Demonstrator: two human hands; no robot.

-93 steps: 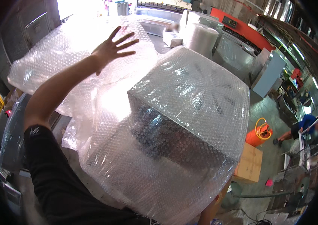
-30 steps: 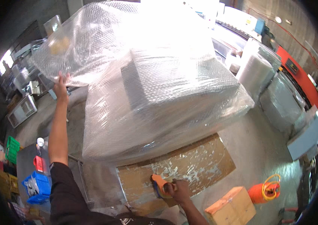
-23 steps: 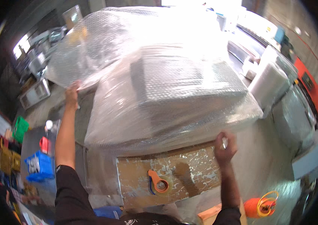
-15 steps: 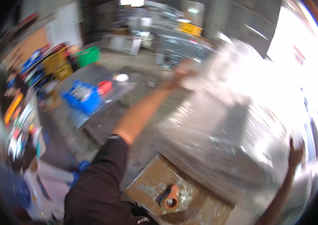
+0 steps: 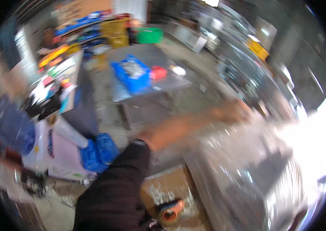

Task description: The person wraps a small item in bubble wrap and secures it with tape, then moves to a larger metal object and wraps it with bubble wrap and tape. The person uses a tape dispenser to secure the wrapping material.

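Note:
My left hand (image 5: 234,111) reaches across to the far edge of a large bulky load wrapped in clear, shiny plastic film (image 5: 240,169). Motion smears its fingers, and I cannot tell whether they grip the film. Bright light washes out the load's right side. My right hand does not show. Beside the load, close to my body, an orange tape dispenser with a roll of tape (image 5: 170,211) lies on a brown, scuffed board (image 5: 166,184).
Beyond my left arm a low table (image 5: 166,86) carries a blue bag (image 5: 130,73) and a red item (image 5: 158,72). At left are a cluttered bench (image 5: 68,77), a blue water jug (image 5: 13,125) and blue shoes (image 5: 99,152). A green crate (image 5: 150,35) stands behind.
The view has swung to the right-tilted side, so the room shifts rightward in the picture. My left hand stays at the load's far edge; my right hand has left the view.

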